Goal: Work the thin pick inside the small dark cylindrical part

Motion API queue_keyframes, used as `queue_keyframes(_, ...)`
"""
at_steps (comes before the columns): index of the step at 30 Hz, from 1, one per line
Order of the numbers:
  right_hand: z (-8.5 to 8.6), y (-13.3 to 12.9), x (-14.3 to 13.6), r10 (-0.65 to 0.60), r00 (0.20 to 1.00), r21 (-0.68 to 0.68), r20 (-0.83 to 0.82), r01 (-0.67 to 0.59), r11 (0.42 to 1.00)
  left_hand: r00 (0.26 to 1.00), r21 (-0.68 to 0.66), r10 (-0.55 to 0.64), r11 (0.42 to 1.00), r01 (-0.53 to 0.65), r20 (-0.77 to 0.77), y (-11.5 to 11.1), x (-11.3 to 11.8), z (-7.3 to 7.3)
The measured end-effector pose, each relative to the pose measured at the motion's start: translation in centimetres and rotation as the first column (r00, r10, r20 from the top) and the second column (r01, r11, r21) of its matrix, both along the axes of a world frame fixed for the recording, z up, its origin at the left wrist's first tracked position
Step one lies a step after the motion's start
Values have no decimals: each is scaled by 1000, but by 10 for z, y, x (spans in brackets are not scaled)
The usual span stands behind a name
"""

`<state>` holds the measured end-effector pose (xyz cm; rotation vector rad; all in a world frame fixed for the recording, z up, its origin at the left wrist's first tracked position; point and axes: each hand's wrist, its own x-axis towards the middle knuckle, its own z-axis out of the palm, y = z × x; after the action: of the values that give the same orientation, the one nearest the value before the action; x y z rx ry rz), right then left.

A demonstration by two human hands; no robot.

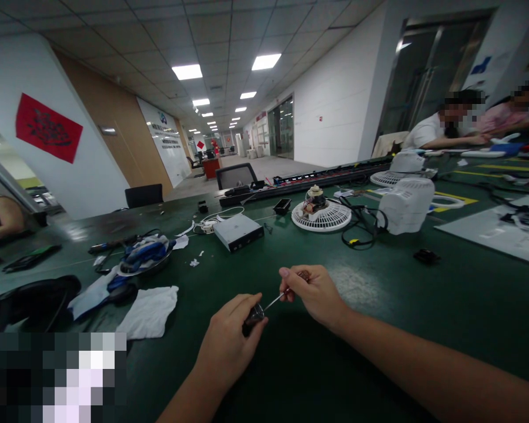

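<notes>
My left hand (228, 333) is closed around a small dark cylindrical part (254, 315) with a shiny rim, low over the green table. Its fingers hide most of that part, so I cannot tell its exact kind. In my right hand (316, 295) is a screwdriver (274, 300) with a reddish-brown handle, mostly covered by the fingers. The thin metal shaft slants down to the left, and its tip meets the rim end of the dark part. Whether the tip sits inside it, I cannot tell.
Beyond my hands lie a silver optical drive (240, 231), a round white fan grille (321, 217) and a white housing (406, 204) with a black cable (358, 234). To the left are a white cloth (150, 311) and a bowl with blue items (146, 255). People sit far right.
</notes>
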<state>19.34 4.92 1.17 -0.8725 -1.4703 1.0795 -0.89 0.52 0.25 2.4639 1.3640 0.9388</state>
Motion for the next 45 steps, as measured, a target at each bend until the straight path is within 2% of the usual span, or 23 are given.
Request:
queue_keyframes(3, 0, -1, 0, -37, 999, -2, 28, 37, 999, 1000, -14, 1, 1000, -1, -7, 0, 0, 0)
queue_keyframes(5, 1, -1, 0, -10, 999, -9, 47, 10, 1000, 1000, -21, -1, 1000, 0, -15, 0, 0, -1)
queue_keyframes(7, 1, -1, 0, 4, 1000, -15, 29, -3, 1000, 1000, -22, -1, 1000, 0, -15, 0, 0, -2)
queue_keyframes(11, -1, 1, 0, -45, 999, -15, 8, 45, 999, 1000, -22, 10, 1000, -10, 0, 0, -1, -2)
queue_keyframes(18, -2, 3, -1, -41, 999, -35, 4, 41, 999, 1000, -16, 19, 1000, -19, 10, 1, 0, -2)
queue_keyframes(22, 1, 2, 0, 8, 1000, -46, -15, -9, 999, 1000, -25, 21, 999, -20, 18, 1, 0, -2)
queue_keyframes(26, 0, 0, 0, -37, 998, -27, 48, 38, 999, 1000, -6, 29, 1000, -29, 10, 1, -1, -1)
queue_keyframes(31, -1, -1, -1, -33, 999, 9, -13, 33, 999, 998, 7, 54, 999, -54, 20, 2, -1, -1)
queue_keyframes(34, 0, -1, -3, -69, 997, 12, 17, 69, 998, 999, 3, 37, 999, -37, 17, 2, 0, -1)
queue_keyframes(38, 2, -3, -4, -24, 1000, -4, 11, 24, 1000, 999, 30, -2, 1000, 1, 36, 2, 1, -1)
queue_keyframes(45, -2, -6, -5, -12, 996, 19, 90, 11, 1000, 999, 20, 48, 999, -49, 10, 3, 0, -3)
